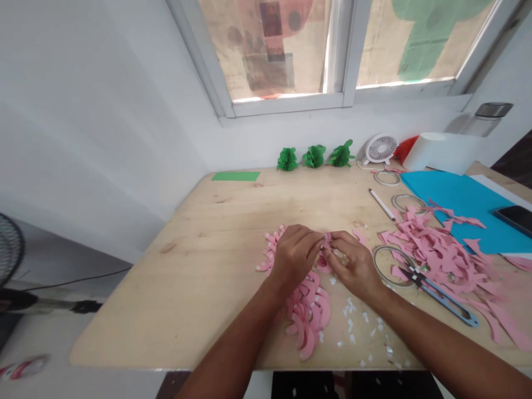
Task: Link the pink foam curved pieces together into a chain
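Observation:
Between the fingertips of both hands is a small pink paper piece (327,239), partly covered by the fingers. My left hand (294,250) pinches it from the left, and my right hand (352,261) pinches it from the right. Under and around my left hand lie many curved pink paper strips (308,310), some with whitish ends. Small white paper bits (351,321) are scattered on the wood below my right hand.
Blue-handled snips (446,300) rest by a tape roll (388,266) and pink scraps (440,249) at right. A white pen (381,204), blue sheet (453,194), phone (517,216) and small fan (380,148) lie beyond. Green paper figures (313,156) line the wall near a green strip (235,176).

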### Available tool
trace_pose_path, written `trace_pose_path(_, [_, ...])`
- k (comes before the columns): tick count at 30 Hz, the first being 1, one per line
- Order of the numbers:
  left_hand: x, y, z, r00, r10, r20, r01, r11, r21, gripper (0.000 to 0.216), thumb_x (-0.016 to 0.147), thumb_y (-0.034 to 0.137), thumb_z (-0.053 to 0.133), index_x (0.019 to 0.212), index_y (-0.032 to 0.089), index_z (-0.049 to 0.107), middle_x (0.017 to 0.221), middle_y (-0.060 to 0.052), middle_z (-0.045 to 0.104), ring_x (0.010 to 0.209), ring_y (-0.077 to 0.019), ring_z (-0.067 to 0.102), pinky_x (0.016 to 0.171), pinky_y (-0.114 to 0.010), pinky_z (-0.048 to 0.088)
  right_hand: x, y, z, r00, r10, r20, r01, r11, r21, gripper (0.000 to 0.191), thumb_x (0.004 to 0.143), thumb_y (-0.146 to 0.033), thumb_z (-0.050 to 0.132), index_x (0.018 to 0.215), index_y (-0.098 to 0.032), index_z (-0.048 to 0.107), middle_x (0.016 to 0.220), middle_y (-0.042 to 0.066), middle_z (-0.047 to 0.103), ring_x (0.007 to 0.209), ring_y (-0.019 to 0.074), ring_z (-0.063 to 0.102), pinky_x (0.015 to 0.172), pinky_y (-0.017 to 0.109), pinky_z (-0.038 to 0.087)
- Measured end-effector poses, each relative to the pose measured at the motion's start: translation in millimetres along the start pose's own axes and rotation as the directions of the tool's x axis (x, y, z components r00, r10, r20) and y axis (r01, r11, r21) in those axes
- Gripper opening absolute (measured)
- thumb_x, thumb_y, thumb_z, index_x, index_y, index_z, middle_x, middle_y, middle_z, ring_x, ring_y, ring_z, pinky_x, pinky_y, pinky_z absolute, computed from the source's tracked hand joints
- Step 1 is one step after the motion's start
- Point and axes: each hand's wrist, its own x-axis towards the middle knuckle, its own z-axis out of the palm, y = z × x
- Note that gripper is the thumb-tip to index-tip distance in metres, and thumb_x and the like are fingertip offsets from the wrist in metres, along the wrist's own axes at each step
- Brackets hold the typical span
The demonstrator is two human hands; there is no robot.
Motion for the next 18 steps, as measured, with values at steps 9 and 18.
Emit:
trace_pose_path(9, [0.2,2.5,-1.9,1.000,0.016,-0.005,-0.016,1.000,0.009,0.009,0.080,0.014,0.052,0.078,0.016,0.061,0.070,-0.003,0.064,0.069,-0.0148,0.056,0.068,-0.030,0.045,0.3,-0.9,-2.1,0.996,-0.078,-0.032,0.076,0.995,-0.063,0.012,0.080,-0.019,0.052,0.076,-0.019,0.063,0.087,0.008,0.065,0.084,0.0193,0.060,0.075,0.031,0.049])
trace_pose_path(18, [-0.4,3.5,-0.6,1.000,0.000,0.009,0.000,0.999,0.033,0.011,0.080,0.014,0.050,0.077,0.016,0.060,0.068,-0.004,0.062,0.069,-0.0150,0.055,0.068,-0.030,0.045,1.3,-3.5,-3.0,0.997,-0.072,-0.033,0.071,0.997,-0.035,0.013,0.081,-0.020,0.050,0.078,-0.018,0.063,0.087,0.009,0.065,0.082,0.0192,0.060,0.074,0.031,0.049])
